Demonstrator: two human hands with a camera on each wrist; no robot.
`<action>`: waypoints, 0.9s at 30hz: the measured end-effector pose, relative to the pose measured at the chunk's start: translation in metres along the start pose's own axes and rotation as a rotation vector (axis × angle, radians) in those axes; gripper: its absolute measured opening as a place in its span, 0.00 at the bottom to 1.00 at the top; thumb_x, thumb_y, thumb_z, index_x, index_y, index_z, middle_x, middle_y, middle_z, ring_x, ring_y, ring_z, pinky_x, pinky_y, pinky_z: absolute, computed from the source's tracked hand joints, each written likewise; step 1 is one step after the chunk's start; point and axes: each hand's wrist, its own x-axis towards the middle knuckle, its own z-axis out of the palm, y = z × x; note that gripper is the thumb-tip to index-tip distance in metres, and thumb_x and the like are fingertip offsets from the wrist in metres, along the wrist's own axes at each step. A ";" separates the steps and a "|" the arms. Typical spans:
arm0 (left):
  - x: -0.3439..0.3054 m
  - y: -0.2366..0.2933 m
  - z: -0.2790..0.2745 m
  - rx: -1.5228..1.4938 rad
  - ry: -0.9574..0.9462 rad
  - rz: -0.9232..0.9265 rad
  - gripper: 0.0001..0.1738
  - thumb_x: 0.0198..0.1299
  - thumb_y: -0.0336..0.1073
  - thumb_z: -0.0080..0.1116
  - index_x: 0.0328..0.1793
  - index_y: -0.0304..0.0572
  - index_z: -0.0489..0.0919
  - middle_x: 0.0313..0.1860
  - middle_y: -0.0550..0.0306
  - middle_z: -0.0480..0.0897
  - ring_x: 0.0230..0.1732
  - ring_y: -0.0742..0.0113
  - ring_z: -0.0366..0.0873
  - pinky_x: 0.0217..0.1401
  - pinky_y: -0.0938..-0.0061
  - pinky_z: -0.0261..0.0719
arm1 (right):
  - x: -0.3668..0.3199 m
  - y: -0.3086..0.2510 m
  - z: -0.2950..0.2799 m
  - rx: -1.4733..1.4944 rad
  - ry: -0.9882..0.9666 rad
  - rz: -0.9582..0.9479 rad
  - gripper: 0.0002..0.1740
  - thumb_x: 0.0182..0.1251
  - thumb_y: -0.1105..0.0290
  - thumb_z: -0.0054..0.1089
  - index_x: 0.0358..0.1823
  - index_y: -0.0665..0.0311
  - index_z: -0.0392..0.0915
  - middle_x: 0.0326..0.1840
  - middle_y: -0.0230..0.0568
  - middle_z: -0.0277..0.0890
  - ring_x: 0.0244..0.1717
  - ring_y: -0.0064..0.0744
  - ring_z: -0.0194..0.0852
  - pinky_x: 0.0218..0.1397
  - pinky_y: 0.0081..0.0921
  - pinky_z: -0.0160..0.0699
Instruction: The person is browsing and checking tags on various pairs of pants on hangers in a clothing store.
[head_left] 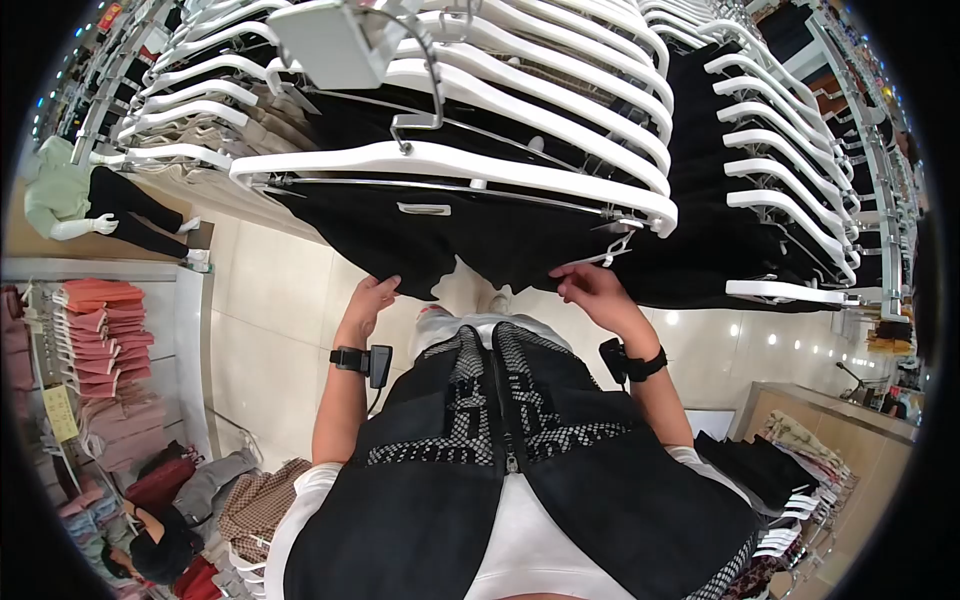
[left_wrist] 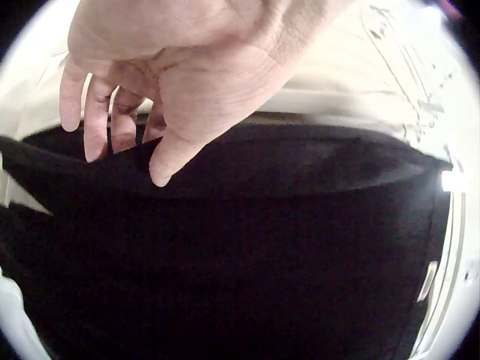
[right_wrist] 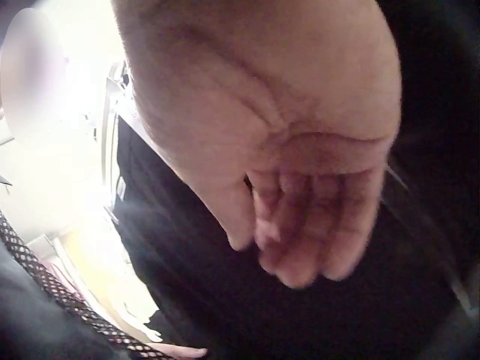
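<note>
A black pair of trousers (head_left: 375,225) hangs by its waist from a white hanger (head_left: 350,160) at the front of the rack. My left hand (head_left: 373,300) pinches the cloth's edge at the lower left; in the left wrist view its thumb (left_wrist: 171,161) lies over the near side, the other fingers behind. At the lower right, my right hand (head_left: 595,290) has its fingertips against the black cloth. The right wrist view shows that hand's palm (right_wrist: 277,127) with loosely bent fingers (right_wrist: 307,232) and no cloth between thumb and fingers. A pale label (head_left: 425,209) shows near the waist.
Behind the trousers, white hangers (head_left: 560,130) with more garments crowd the rack; another black row (head_left: 690,250) hangs to the right. A mannequin (head_left: 75,195) stands at far left, above pink clothes (head_left: 105,340). A clothes stand (head_left: 800,450) is at lower right.
</note>
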 end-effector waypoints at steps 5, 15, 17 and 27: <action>-0.004 -0.002 -0.009 -0.016 -0.031 0.117 0.13 0.62 0.41 0.62 0.45 0.40 0.78 0.38 0.63 0.79 0.40 0.74 0.73 0.54 0.74 0.72 | 0.007 0.034 0.001 -0.398 0.008 0.165 0.25 0.61 0.66 0.65 0.58 0.69 0.73 0.41 0.50 0.81 0.44 0.41 0.81 0.49 0.30 0.79; 0.004 -0.013 -0.054 -0.099 0.095 0.385 0.11 0.59 0.24 0.59 0.48 0.37 0.78 0.41 0.61 0.82 0.43 0.75 0.76 0.53 0.78 0.72 | 0.044 0.088 0.057 -0.287 0.277 0.015 0.15 0.57 0.75 0.68 0.46 0.67 0.76 0.31 0.37 0.78 0.32 0.26 0.78 0.37 0.27 0.78; 0.013 -0.019 -0.068 -0.126 0.082 0.364 0.11 0.59 0.23 0.58 0.48 0.36 0.78 0.40 0.61 0.82 0.42 0.75 0.76 0.53 0.78 0.72 | 0.035 0.107 0.055 -0.479 0.361 -0.007 0.15 0.58 0.73 0.68 0.46 0.68 0.77 0.35 0.42 0.81 0.32 0.27 0.80 0.37 0.27 0.78; 0.043 -0.008 -0.117 0.093 -0.151 0.429 0.11 0.60 0.27 0.61 0.48 0.33 0.79 0.38 0.59 0.83 0.39 0.76 0.77 0.48 0.81 0.73 | -0.004 0.092 0.140 -0.449 0.618 0.350 0.17 0.58 0.60 0.67 0.27 0.71 0.81 0.19 0.45 0.80 0.24 0.37 0.82 0.34 0.32 0.79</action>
